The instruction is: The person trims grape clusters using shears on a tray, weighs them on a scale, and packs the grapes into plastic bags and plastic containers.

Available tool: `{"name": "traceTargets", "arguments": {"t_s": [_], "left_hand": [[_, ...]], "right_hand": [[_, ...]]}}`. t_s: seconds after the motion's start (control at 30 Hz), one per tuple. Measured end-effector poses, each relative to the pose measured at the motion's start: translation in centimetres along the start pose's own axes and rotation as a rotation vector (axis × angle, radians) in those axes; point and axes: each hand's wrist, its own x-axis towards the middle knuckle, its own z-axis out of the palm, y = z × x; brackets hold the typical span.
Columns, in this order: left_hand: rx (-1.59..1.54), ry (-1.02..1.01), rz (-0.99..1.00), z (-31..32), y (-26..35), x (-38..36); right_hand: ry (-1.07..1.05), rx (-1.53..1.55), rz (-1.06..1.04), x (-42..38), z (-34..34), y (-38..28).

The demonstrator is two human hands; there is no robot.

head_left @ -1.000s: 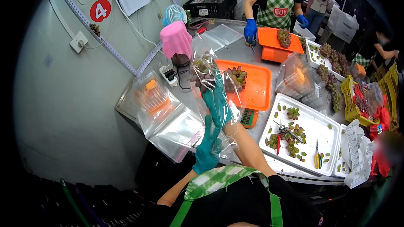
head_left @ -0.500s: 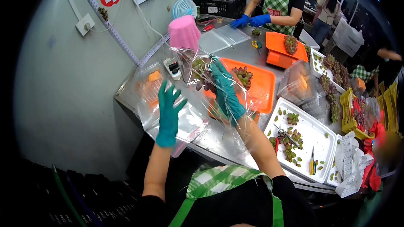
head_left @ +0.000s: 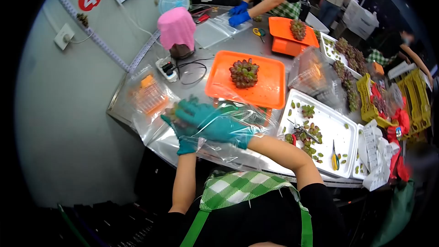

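My right hand (head_left: 206, 118), in a teal glove, reaches inside a clear plastic bag (head_left: 228, 152), with its fingers closed over a succulent (head_left: 172, 111) that is mostly covered. My left hand (head_left: 183, 138), gloved in the same teal, is against the outside of the bag just under the right. Its fingers are partly hidden and seem to wrap the bag around the plant. Beyond both hands, a reddish-green succulent (head_left: 244, 73) sits on an orange tray (head_left: 270, 84).
To the left is a clear packet with orange contents (head_left: 148, 93) beside a power strip (head_left: 167, 69). A pink cloth-covered object (head_left: 176, 27) stands behind. On the right, a white tray (head_left: 340, 114) holds cuttings, pruners and yellow-handled snips (head_left: 335, 159). Across the table works a person in blue gloves (head_left: 238, 16).
My right hand has brought the bagged succulent left and toward me, down to my left hand. My left hand has moved from apart to against the bag. The view has shifted right.
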Motion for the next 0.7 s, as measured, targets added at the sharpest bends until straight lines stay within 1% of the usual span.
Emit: {"name": "traceTargets", "arguments": {"t_s": [0.03, 0.07, 0.1, 0.13, 0.17, 0.2, 0.23, 0.27, 0.3, 0.33, 0.37, 0.43, 0.47, 0.53, 0.63, 0.67, 0.7], "left_hand": [[0.473, 0.052, -0.021, 1.0, 0.1, 0.1], [0.945, 0.094, -0.066, 2.0, -0.1, 0.2], [1.087, 0.219, 0.067, 3.5, 0.6, -0.1], [1.183, 0.064, 0.033, 4.4, 1.1, -0.1], [1.152, 0.078, 0.119, 5.3, 0.8, 0.0], [1.504, 0.316, 0.477, 6.0, -1.2, 0.6], [1.581, 0.384, 0.640, 6.7, -2.3, 0.9], [1.657, 0.473, 0.801, 7.4, -3.4, 1.2], [1.488, 0.378, 0.744, 8.3, -3.5, 0.9], [1.318, 0.287, 0.686, 9.2, -3.2, 0.6], [1.336, 0.260, 0.664, 9.8, -2.4, 0.3], [1.373, 0.207, 0.611, 10.8, -0.3, -0.1], [1.347, 0.167, 0.530, 11.0, 0.6, -0.2], [1.292, 0.195, 0.531, 10.4, 0.0, 0.5], [1.204, 0.232, 0.553, 9.2, -1.2, 1.1], [1.170, 0.234, 0.561, 8.8, -1.2, 1.5], [1.150, 0.242, 0.560, 8.4, -1.1, 1.7]], "right_hand": [[0.029, -0.026, -0.032, -0.7, 0.3, -0.5], [-0.054, 0.160, 0.027, -1.6, -0.4, -1.0], [-0.073, 0.286, 0.040, -3.2, -0.6, -1.2], [-0.090, 0.412, 0.056, -4.8, -0.8, -1.5], [-0.168, 0.403, 0.024, -6.1, -2.5, -1.8], [-0.290, 0.674, 0.175, -5.9, -5.6, -1.8], [-0.409, 0.942, 0.327, -5.6, -8.1, -1.3], [-0.237, 1.184, 0.479, -6.3, -8.9, -0.5], [-0.050, 1.415, 0.630, -6.9, -9.6, 0.2], [0.125, 1.321, 0.772, -7.2, -10.2, 2.0], [0.302, 1.215, 0.906, -7.4, -10.0, 4.3], [0.651, 0.737, 1.022, -7.8, -5.5, 9.4], [0.616, 0.445, 0.994, -7.7, -3.4, 10.7], [0.518, -0.131, 0.894, -6.4, -0.4, 12.5], [0.287, -0.412, 1.127, -3.0, 1.5, 12.6], [0.284, -0.418, 1.115, -2.3, 1.5, 13.1], [0.238, -0.434, 1.131, -1.8, 1.7, 13.9]]}}
